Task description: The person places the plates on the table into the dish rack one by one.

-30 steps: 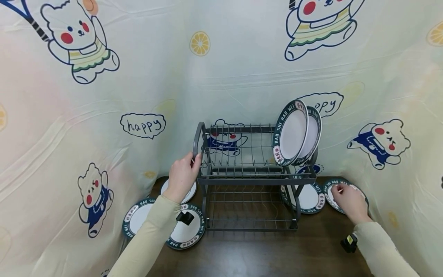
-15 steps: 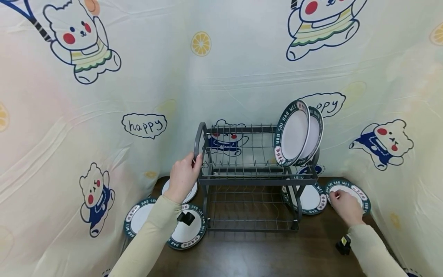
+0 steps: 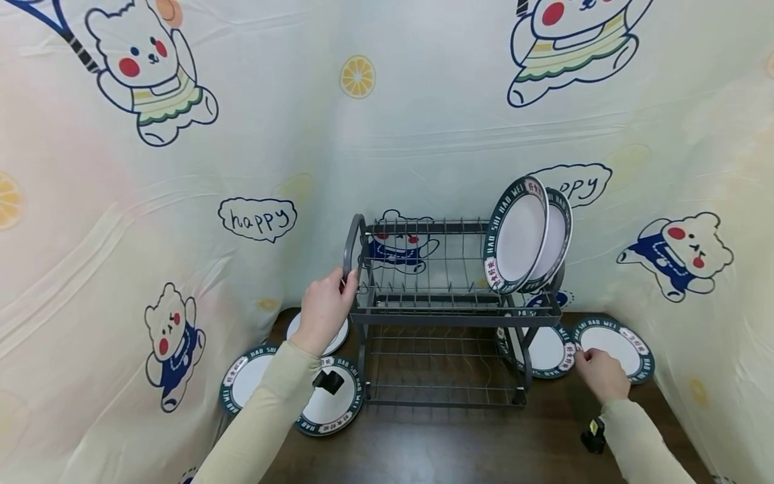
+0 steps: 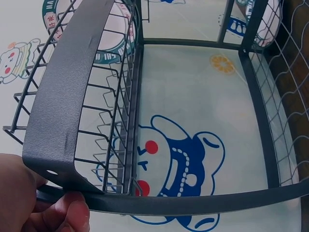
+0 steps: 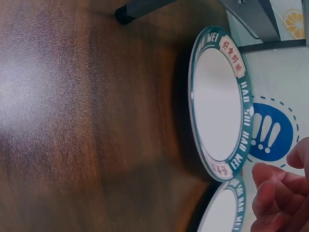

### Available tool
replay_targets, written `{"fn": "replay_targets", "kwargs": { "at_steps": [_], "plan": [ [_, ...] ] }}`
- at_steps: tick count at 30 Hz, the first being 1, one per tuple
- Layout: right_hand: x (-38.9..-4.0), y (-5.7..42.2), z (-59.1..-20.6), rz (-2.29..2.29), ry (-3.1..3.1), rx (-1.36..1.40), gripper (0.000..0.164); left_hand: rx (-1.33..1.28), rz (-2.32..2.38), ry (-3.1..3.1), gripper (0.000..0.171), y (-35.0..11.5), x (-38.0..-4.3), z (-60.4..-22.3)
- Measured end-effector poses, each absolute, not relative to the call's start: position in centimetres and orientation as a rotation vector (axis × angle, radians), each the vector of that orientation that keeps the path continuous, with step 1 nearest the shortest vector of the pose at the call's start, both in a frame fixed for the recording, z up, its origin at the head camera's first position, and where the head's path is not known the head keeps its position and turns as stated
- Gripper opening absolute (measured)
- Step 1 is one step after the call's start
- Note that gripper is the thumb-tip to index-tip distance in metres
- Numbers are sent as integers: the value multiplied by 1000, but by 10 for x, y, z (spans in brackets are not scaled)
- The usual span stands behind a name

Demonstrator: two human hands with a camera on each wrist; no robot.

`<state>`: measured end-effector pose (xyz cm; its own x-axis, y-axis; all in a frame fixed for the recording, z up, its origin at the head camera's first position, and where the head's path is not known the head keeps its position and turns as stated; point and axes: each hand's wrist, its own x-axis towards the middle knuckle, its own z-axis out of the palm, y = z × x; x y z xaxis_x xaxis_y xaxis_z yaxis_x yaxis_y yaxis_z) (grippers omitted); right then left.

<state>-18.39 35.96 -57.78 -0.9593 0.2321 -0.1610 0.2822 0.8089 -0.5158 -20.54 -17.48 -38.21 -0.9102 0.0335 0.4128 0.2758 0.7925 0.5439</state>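
Note:
My left hand [image 3: 323, 310] grips the left side frame of a two-tier dark metal dish rack [image 3: 453, 320]; the left wrist view shows its fingers [image 4: 72, 212] curled under the frame bar. A green-rimmed white plate [image 3: 516, 235] stands on edge at the right end of the top tier, with another plate [image 3: 561, 232] behind it. My right hand [image 3: 603, 376] is over the right side of the table, its fingers loosely bent and holding nothing. Closest to it are a plate [image 3: 619, 344] at the far right and a plate [image 3: 546, 348] partly hidden behind the rack's leg.
On the left, a small plate [image 3: 336, 341], a green-rimmed plate [image 3: 248, 378] and a front plate [image 3: 331, 407] lie partly behind my left arm. A printed cloth [image 3: 411, 154] hangs close behind the rack and down both sides of the brown table [image 3: 435, 444].
My right hand has drifted left and nearer to me, uncovering more of the far-right plate. The left hand keeps its grip on the rack. The head view has shifted slightly.

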Motion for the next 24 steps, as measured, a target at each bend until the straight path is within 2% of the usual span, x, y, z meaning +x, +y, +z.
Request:
{"fn": "replay_targets", "kwargs": {
  "at_steps": [24],
  "plan": [
    [-183, 350, -616, -835, 2744, 476, 41, -201, -894, -2607, 31, -173, -203, -384]
  ]
}}
